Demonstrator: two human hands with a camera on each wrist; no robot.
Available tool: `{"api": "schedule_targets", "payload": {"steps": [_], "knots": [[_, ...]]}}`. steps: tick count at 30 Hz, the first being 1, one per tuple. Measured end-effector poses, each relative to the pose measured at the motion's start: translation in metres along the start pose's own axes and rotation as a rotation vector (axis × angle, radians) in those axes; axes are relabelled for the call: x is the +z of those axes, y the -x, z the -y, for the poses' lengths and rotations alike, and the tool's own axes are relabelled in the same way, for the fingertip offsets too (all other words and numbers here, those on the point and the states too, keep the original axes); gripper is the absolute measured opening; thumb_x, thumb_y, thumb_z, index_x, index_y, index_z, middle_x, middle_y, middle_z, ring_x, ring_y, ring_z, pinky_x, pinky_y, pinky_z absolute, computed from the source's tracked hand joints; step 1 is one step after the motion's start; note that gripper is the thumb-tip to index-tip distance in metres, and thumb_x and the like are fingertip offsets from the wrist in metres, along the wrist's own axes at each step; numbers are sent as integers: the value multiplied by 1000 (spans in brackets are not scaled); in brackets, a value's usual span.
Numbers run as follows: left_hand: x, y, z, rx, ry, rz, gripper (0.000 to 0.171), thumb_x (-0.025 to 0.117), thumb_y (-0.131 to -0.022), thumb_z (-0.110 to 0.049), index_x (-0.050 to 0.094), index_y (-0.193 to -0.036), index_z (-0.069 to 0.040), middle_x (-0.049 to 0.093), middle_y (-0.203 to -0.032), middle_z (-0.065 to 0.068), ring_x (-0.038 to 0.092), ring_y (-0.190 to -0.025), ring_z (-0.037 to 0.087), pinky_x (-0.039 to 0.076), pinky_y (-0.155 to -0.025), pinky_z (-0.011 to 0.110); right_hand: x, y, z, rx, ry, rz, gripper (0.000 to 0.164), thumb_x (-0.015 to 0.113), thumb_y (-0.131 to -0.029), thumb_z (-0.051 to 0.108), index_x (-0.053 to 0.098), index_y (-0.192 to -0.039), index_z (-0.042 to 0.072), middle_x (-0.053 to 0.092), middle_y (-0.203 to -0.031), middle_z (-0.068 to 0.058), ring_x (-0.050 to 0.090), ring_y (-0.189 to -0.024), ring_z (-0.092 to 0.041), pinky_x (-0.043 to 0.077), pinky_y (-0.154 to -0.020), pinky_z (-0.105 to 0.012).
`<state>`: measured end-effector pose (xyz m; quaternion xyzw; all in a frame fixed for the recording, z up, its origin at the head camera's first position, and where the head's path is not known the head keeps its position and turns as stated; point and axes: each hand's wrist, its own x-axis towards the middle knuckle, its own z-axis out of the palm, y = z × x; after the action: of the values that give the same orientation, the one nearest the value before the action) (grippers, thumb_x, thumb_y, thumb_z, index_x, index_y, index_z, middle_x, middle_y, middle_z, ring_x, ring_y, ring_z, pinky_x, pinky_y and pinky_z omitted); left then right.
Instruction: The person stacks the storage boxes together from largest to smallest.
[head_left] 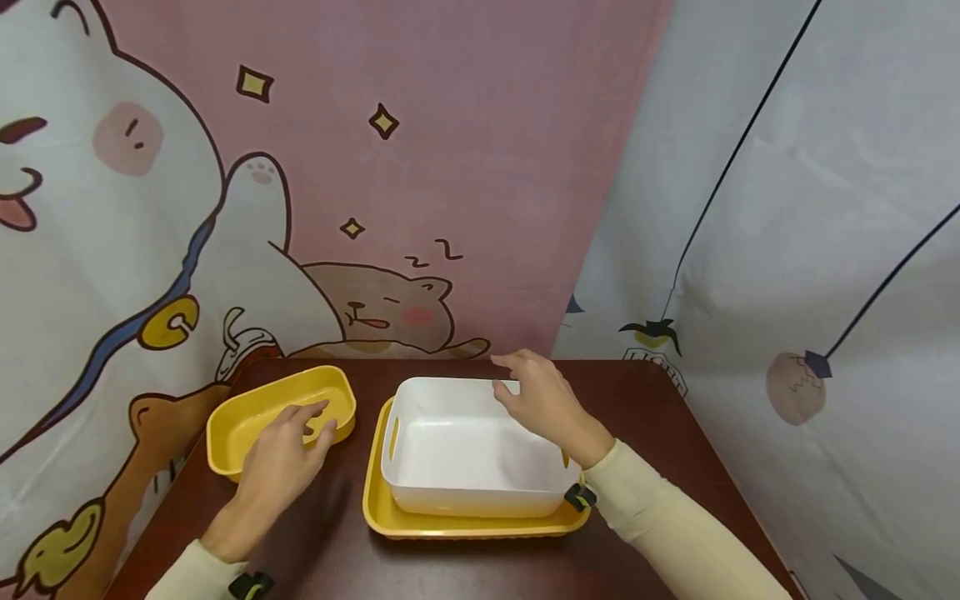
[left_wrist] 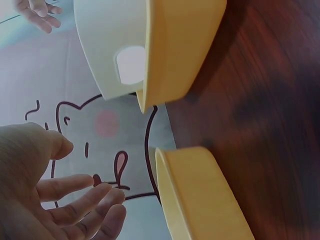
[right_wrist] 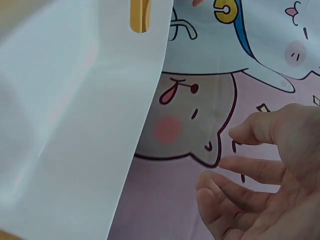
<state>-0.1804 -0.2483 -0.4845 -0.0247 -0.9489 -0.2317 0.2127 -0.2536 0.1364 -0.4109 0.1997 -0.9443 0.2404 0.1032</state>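
Note:
My left hand [head_left: 281, 458] is over the near side of a small yellow tray [head_left: 255, 417], with loosely bent fingers and nothing held. In the left wrist view that hand [left_wrist: 55, 200] is apart from the small tray [left_wrist: 207, 195]. A white bin [head_left: 450, 408] with slotted handles sits inside a larger yellow tray [head_left: 472, 529] in front of me. My right hand [head_left: 543, 400] hovers over the bin's back right part, thumb and fingers spread. The right wrist view has this hand [right_wrist: 260, 175] beside the white bin [right_wrist: 95, 125], holding nothing.
A dark reddish-brown table [head_left: 315, 567] carries the containers. Behind it hangs a pink cloth [head_left: 480, 167] with cartoon animals, and a whitish cloth [head_left: 750, 250] covers the right side. Each wrist wears a small black band [head_left: 580, 497].

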Motion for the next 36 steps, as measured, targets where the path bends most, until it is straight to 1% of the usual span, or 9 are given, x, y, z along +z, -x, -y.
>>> {"api": "schedule_targets", "payload": {"steps": [4, 11, 16, 18, 23, 27, 30, 33, 36], "knots": [[-7, -1, 7, -17, -12, -9, 45, 75, -100, -34, 73, -135, -7, 73, -122, 22, 77, -94, 36, 62, -69, 54, 5, -12, 16, 2, -17, 36, 41, 74, -100, 27, 73, -139, 16, 72, -134, -9, 75, -108, -22, 65, -86, -39], [-15, -1, 24, -33, -32, -13, 45, 74, -100, -31, 72, -134, -1, 70, -122, 28, 76, -93, 40, 62, -71, 56, 18, -32, 38, 2, -74, 104, 40, 73, -101, 28, 72, -140, 18, 71, -137, -7, 75, -112, -23, 65, -87, -39], [-23, 1, 37, -96, -45, 5, 47, 72, -101, -35, 71, -136, -4, 69, -125, 28, 75, -97, 41, 61, -61, 50, 29, -48, 49, -52, -136, 100, 37, 71, -101, 24, 74, -136, 13, 74, -135, -7, 75, -108, -23, 63, -88, -38], [-26, 1, 42, -116, -55, 7, 47, 72, -101, -36, 70, -137, -5, 68, -126, 28, 75, -98, 41, 60, -59, 49, 34, -53, 52, -67, -149, 104, 37, 71, -100, 23, 74, -135, 12, 75, -135, -6, 76, -107, -23, 63, -89, -36], [-31, 2, 56, -144, -82, -7, 47, 72, -101, -35, 70, -136, -3, 66, -129, 31, 74, -98, 44, 59, -62, 57, 47, -65, 64, -81, -148, 133, 38, 68, -101, 23, 73, -136, 10, 75, -136, -4, 78, -108, -20, 63, -90, -33], [-34, 2, 69, -179, -95, 4, 49, 70, -101, -35, 69, -137, -1, 63, -132, 33, 72, -99, 48, 58, -63, 62, 59, -74, 75, -99, -131, 164, 39, 67, -102, 23, 72, -137, 9, 75, -136, -6, 76, -108, -18, 62, -90, -32], [-37, 3, 80, -208, -111, 20, 52, 69, -102, -35, 67, -138, 1, 61, -131, 36, 68, -100, 52, 56, -68, 66, 68, -81, 84, -99, -133, 194, 40, 67, -101, 24, 72, -138, 9, 76, -133, -7, 75, -113, -20, 62, -94, -34], [-40, 3, 88, -247, -130, 40, 54, 67, -102, -36, 64, -140, 2, 58, -131, 38, 62, -106, 57, 53, -75, 71, 76, -89, 92, -86, -140, 224, 40, 68, -101, 24, 72, -138, 9, 77, -130, -8, 73, -119, -22, 61, -99, -36], [-42, 3, 95, -295, -136, 69, 57, 65, -102, -37, 62, -142, 3, 53, -135, 41, 55, -112, 62, 50, -80, 74, 83, -94, 100, -52, -170, 260, 40, 69, -101, 25, 72, -139, 11, 76, -131, -9, 72, -120, -23, 61, -98, -37]]}}
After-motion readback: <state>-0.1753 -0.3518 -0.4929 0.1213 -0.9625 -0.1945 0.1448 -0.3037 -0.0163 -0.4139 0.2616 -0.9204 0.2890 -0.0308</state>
